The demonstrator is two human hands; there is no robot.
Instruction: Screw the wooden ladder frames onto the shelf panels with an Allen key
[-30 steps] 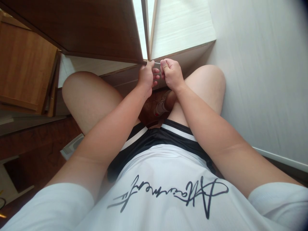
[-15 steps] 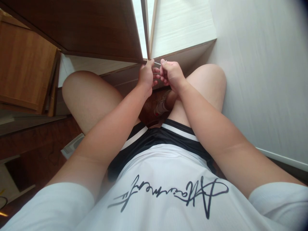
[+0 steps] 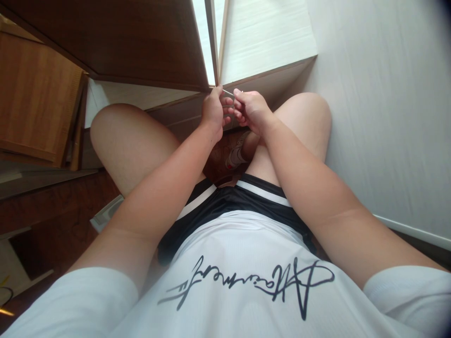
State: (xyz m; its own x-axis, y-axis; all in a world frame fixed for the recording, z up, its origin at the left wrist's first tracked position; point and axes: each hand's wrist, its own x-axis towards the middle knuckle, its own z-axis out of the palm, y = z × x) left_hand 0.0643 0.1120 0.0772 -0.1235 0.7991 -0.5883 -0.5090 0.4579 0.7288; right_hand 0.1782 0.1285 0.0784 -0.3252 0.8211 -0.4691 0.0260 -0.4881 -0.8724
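Between my hands runs a thin metal rod (image 3: 228,92), its kind too small to make out. My right hand (image 3: 252,109) pinches the rod's right end between thumb and fingers, the other fingers curled beneath. At the rod's left end is the raised thumb of my left hand (image 3: 212,111), right by the lower corner of a dark brown wooden panel (image 3: 151,51). That thumb seems pressed on a finger, and whatever lies between them is hidden. The remaining left fingers are loosely curled, close to the right fingertips.
A pale box-like ledge (image 3: 271,40) stands behind my right hand, beside a large pale panel (image 3: 380,103) on the right. Brown wooden boards (image 3: 38,98) lean at the left. My bent knees flank both hands, and a shoe (image 3: 230,159) shows below them.
My hands stay at the panel corner. The right hand has shifted very slightly and its fingers have curled a little differently around the rod; the left has barely moved.
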